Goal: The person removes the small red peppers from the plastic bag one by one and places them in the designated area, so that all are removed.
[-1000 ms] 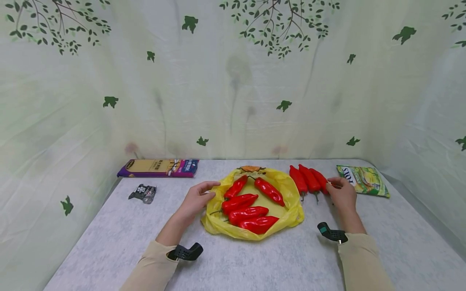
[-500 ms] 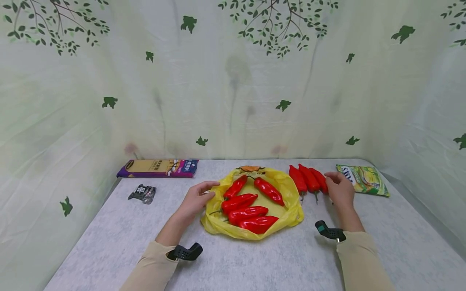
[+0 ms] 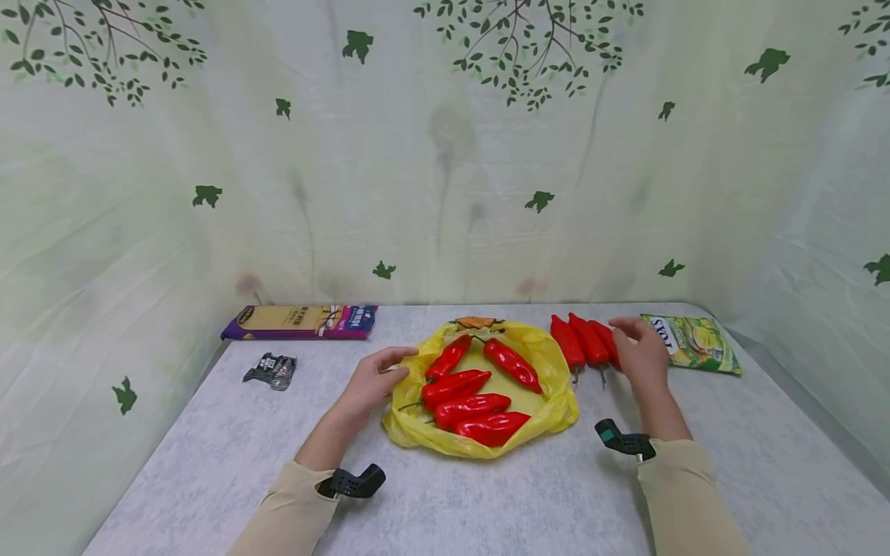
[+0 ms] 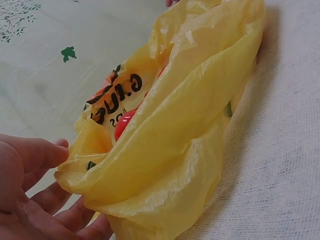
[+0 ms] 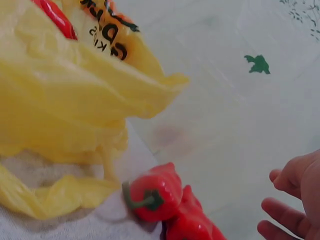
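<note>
A yellow plastic bag (image 3: 549,417) lies wide open mid-table with several red peppers (image 3: 473,407) inside. My left hand (image 3: 371,382) is at its left rim; in the left wrist view the fingers (image 4: 37,155) touch the bag's edge, loosely extended. Right of the bag, three red peppers lie side by side; the middle one (image 3: 589,340) points away with its stem toward me. My right hand (image 3: 643,355) is over the rightmost pepper (image 3: 606,340) and partly hides it. In the right wrist view its fingers (image 5: 285,215) are spread, with nothing seen between them.
A green snack packet (image 3: 695,344) lies beyond the right hand. At the back left is a long purple and tan package (image 3: 302,322), with a small black wrapper (image 3: 271,371) in front of it. A pale leaf-patterned curtain (image 3: 445,193) stands behind the table.
My right hand has moved a little to the left and away from me, over the rightmost pepper. My left hand and the bag stay where they were.
</note>
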`<state>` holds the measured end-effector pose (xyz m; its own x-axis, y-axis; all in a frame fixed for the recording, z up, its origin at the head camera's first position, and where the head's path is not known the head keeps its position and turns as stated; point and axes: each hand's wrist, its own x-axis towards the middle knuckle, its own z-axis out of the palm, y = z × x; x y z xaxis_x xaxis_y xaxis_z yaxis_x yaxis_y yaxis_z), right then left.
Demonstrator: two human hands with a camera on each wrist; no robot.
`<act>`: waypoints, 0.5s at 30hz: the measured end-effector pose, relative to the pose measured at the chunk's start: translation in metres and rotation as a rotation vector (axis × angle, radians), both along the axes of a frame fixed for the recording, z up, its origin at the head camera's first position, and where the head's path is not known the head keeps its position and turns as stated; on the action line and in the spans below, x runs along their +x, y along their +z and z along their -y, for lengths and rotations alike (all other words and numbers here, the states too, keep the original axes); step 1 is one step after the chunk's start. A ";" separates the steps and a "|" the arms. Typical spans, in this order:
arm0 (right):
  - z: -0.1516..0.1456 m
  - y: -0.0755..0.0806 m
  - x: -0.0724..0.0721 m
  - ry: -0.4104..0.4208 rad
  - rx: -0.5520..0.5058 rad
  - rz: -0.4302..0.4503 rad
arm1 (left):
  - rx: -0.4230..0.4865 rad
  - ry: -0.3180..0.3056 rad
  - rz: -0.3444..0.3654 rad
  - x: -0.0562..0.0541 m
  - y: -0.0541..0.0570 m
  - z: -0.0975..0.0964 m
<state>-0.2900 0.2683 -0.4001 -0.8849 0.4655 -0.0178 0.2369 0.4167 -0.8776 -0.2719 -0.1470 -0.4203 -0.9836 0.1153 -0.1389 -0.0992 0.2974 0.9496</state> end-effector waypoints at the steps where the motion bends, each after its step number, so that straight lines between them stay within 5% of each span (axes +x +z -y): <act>1: 0.002 0.002 0.000 0.001 -0.002 -0.007 | 0.000 -0.001 -0.001 0.000 0.000 0.000; 15: 0.029 0.022 0.007 0.096 0.109 -0.121 | 0.002 0.003 0.001 0.000 0.000 -0.001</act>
